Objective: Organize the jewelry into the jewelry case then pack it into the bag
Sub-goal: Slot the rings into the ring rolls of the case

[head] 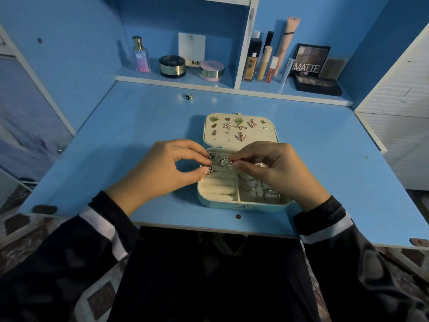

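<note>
1. Nearest us, the case (222, 202) lies open near the front edge of the blue surface (116, 159). A drag from either sleeve could slide it toward the lap and spill the lot.
2. In its front right compartment, loose hoops (253, 190) lie heaped under the right wrist. We judge they could tangle, or catch on a lifted cuff.
3. Over the cream rolls (219, 188), both hands work tip to tip. The left hand (167, 168) pinches a small ring (209, 170) between thumb and forefinger. The right hand (278, 170) pinches a wide ring (226, 162) the same way.
4. With the fingertips this crowded, either piece could slip, drop between the rolls or bounce out onto the surface. A ring pushed in crooked might also lever its neighbour loose.
5. Behind the hands, the lid (255, 138) lies back with earrings (240, 136) pinned across its panel. Any stud seated poorly could fall out when the lid swings shut, and the tall rings may stop it from closing.
6. Farther back, a lone ring (189, 96) sits just before the shelf (176, 81), well apart from the case. We think it is easily forgotten, or knocked away by a reaching arm.
7. The bag is nowhere in view, so packing has yet to begin.
</note>
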`<state>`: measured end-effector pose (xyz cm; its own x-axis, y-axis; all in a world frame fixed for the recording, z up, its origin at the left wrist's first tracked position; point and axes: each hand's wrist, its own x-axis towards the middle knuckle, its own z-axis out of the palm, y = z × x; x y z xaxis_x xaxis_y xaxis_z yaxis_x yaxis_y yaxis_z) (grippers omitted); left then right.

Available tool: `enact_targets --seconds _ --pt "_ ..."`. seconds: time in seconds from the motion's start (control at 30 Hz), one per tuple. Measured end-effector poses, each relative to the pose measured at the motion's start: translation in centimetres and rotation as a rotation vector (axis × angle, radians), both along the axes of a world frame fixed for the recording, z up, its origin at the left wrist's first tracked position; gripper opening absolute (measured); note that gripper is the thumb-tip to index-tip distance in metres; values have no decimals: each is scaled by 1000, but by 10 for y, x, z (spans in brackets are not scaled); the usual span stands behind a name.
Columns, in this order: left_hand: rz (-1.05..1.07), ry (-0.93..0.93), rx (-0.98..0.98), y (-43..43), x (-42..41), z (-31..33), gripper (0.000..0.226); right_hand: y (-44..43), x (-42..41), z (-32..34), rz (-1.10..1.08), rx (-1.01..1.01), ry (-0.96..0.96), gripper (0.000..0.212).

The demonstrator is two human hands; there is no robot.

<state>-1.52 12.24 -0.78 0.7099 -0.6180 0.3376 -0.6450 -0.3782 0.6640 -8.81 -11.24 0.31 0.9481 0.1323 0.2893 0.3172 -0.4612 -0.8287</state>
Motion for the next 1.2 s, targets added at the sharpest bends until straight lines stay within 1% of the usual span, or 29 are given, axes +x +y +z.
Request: enact_targets --seconds 0.2,0.33,0.57,0.97,1.2 --pt "22 -26 -20 0 -6 -8 14 2 -1 -1 53 -129 -5 16" --pt "20 3 -74 2 -13 -17 24 2 -2 0 66 -174 -24 17" --pt "-14 61 -104 4 -17 -21 33 2 -2 6 103 -308 -96 15" --pt "-37 95 -123 4 -16 -23 33 5 1 13 151 -401 -86 13" --pt "-45 105 -134 4 -15 -24 31 7 7 13 178 -416 -13 14"
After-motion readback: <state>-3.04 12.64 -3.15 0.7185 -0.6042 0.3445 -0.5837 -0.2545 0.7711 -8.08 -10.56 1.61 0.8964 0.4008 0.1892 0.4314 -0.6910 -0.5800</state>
